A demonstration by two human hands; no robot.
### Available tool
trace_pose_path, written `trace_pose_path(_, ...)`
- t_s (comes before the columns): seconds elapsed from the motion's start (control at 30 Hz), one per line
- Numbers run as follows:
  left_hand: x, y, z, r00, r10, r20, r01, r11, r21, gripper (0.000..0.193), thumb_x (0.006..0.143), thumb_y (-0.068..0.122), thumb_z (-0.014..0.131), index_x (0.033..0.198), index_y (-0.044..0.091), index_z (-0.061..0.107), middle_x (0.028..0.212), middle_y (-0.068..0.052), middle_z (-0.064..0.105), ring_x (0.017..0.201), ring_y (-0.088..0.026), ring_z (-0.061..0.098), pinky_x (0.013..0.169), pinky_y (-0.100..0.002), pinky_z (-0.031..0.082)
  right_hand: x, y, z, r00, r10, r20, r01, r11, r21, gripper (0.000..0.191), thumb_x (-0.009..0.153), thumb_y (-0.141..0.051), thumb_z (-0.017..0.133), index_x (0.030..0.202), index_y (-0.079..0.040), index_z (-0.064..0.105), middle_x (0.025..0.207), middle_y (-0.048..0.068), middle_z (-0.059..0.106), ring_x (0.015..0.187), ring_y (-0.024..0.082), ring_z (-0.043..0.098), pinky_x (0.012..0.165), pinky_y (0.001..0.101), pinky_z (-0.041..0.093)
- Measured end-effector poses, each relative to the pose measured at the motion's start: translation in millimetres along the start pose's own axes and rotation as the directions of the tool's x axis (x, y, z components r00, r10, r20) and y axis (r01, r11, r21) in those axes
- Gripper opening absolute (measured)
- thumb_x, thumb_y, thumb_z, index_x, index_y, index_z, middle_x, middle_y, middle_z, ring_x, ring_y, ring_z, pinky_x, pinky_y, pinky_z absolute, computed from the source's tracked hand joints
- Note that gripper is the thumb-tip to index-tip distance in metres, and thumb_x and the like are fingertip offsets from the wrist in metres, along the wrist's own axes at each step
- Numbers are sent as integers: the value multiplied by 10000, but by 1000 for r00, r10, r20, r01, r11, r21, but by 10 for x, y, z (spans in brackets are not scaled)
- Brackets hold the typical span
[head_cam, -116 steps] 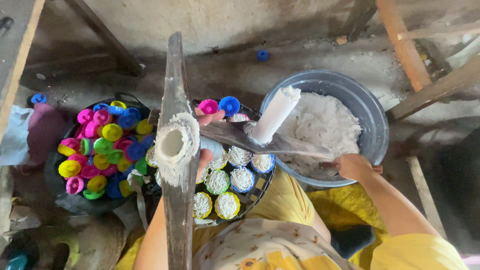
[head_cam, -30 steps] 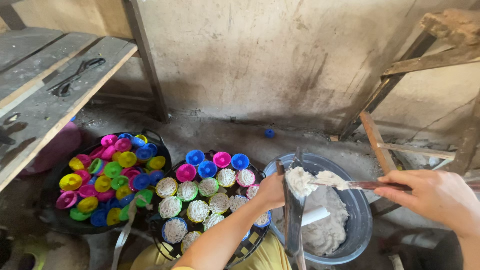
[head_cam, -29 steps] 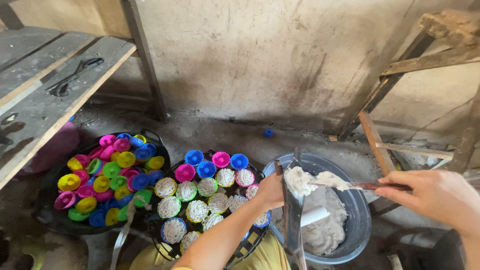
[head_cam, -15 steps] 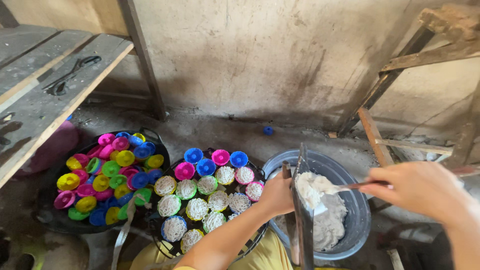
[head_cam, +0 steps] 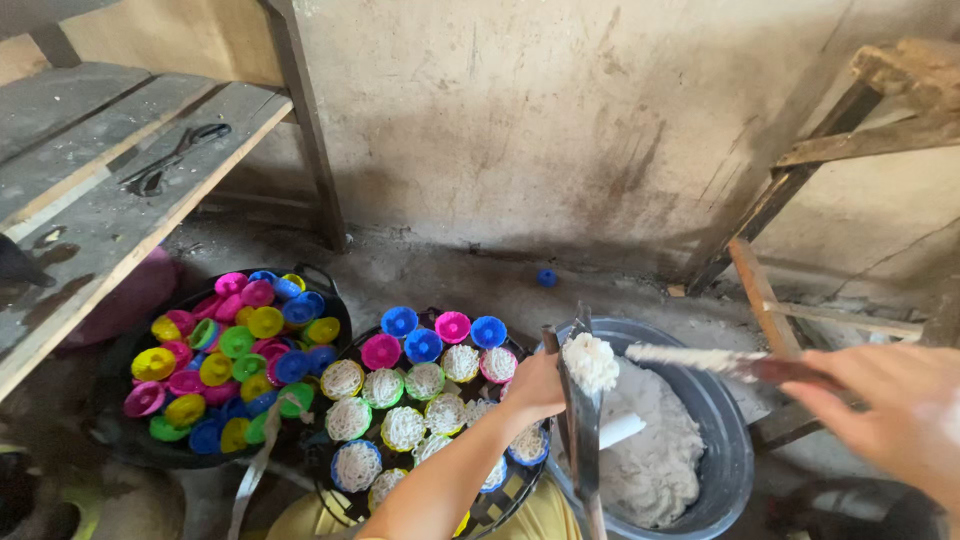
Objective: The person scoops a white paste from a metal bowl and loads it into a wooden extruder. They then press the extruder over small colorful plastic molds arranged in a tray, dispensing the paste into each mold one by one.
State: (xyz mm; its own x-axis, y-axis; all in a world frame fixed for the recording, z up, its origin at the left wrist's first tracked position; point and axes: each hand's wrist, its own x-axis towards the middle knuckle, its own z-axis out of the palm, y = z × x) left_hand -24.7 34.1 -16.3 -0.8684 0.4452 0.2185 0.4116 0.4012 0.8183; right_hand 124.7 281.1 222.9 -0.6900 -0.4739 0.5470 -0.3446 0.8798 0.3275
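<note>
Wooden shelf (head_cam: 110,190): far left, scissors (head_cam: 172,160) lying flat on it, out of the way.
Basket of empty cups (head_cam: 235,360): coloured plastic cups heaped loose on the floor, within reach as spare stock.
Filled tray (head_cam: 425,410): cups set upright in rows, so the white noodle-like nests stay in them.
Left hand (head_cam: 535,385): closed around the upright metal press (head_cam: 580,420), steadying it over the basin rim.
Dough basin (head_cam: 725,450): dark basin holding white dough, just right of the tray.
Right hand (head_cam: 895,410): fingers wrapped on a spatula (head_cam: 730,362) coated in dough, its tip near the lump on the press top.
</note>
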Motion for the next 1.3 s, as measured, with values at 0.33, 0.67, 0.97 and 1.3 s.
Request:
trace_pose_path(0.33,-104,168,277,965,236,-111,-226,969,96,337,802,384,732,1010,120,767,1074,-191,734,1055,-401,673,898,-494,544,188,-326,132,965,-50,256,60,998,-34,364,705,-438,805,945,-166,777,788,6,704,697,246,686,618,382,540)
trace_pose_path(0.67,-16,209,103,986,156,-62,-151,985,80,408,766,397,771,1046,100,774,1084,-219,703,1014,-422,662,884,-496,531,-220,-309,311,992,-3,127,0,1000,19,324,767,-415,771,984,-175,777,810,5,717,723,232,692,648,377,530)
trace_pose_path(0.97,142,52,198,971,161,-174,-221,884,-413,383,898,406,631,1150,132,722,1139,-131,757,1104,-327,716,948,-428,548,-1276,-467,1759,470,748,468,-622,-95,777,284,910,-164,732,1124,22,732,853,81,734,718,93,620,628,222,447)
trace_pose_path(1.3,141,38,198,982,143,-125,-154,985,-80,401,813,395,698,1108,126,737,1079,-199,728,1015,-401,687,877,-466,549,-1662,-402,1930,613,620,490,-655,51,754,247,807,-67,782,1034,28,765,893,102,798,835,97,720,754,222,555)
